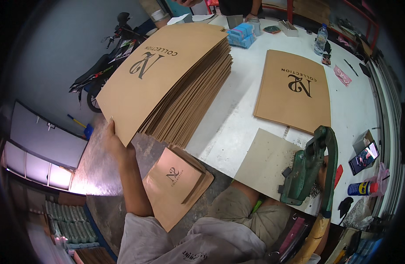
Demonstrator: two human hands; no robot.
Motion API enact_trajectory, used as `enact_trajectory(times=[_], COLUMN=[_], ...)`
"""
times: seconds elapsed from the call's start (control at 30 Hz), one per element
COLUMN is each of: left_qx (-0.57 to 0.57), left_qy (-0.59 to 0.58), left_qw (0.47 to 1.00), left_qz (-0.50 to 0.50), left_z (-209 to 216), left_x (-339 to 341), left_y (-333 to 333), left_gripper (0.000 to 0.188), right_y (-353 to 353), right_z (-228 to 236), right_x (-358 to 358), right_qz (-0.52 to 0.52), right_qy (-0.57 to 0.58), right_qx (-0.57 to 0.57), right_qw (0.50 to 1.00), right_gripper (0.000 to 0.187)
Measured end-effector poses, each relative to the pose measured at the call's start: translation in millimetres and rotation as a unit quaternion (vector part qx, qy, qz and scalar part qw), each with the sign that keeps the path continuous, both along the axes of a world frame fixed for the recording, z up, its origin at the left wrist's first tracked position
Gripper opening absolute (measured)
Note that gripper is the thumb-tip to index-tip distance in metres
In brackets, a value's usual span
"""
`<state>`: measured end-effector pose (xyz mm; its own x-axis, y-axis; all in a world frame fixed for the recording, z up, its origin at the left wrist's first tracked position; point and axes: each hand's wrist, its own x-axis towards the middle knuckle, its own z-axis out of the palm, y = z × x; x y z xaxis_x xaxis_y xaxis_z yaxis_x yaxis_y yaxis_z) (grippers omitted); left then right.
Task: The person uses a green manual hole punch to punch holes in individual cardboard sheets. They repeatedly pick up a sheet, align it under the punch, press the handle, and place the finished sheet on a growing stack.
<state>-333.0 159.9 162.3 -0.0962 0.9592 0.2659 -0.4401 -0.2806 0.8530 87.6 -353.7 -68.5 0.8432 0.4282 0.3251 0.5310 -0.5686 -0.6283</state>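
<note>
My left hand (116,140) pinches the near left corner of the top flat brown kraft paper bag (119,99), thumb on the upper face. Beneath it rises a tall stack of the same bags (196,97), overhanging the table's left edge. In front of me on the right stands a green hand-lever press (301,178), its long lever wrapped in yellow near the end. My right hand (322,172) is behind the press; its fingers are mostly hidden, so its grip does not show. A lower pile of printed brown bags (295,83) lies beyond the press.
A grey board (264,158) lies beside the press on the white table (220,127). Smaller brown bags (174,180) sit low at my left. To the right are a phone (363,158) and a spray can (362,188). Another person's hand (254,15) shows at the far edge.
</note>
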Motion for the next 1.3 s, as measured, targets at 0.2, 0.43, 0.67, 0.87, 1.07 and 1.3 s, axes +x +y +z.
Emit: enact_trajectory(times=[0.2,0.43,0.67,0.87,1.07,1.3], left_qx=[-0.016,0.057,0.119,0.343,0.385,0.374], left_qy=[0.022,0.084,0.417,0.604,0.635,0.662], left_qw=[0.997,0.967,0.88,0.615,0.545,0.521], left_qz=[0.07,0.232,-0.194,-0.374,-0.39,-0.389], left_z=[-20,-66,-225,-284,-278,-276], left_x=[19,31,24,41,55,49], left_y=[29,-36,-257,-323,-315,-332], left_gripper=[0.028,0.032,0.043,0.053,0.058,0.053], right_y=[3,-5,22,12,9,9], right_z=[13,16,29,19,-14,2], right_x=[-12,-13,-34,-24,-7,-29], right_qz=[0.0,-0.028,-0.013,-0.082,-0.081,-0.06], right_qy=[0.033,0.065,0.067,0.068,0.121,0.016], right_qx=[0.039,0.007,0.01,0.038,0.132,0.064], right_qw=[0.999,0.997,0.998,0.994,0.98,0.996], right_gripper=[0.016,0.02,0.019,0.015,0.011,0.01])
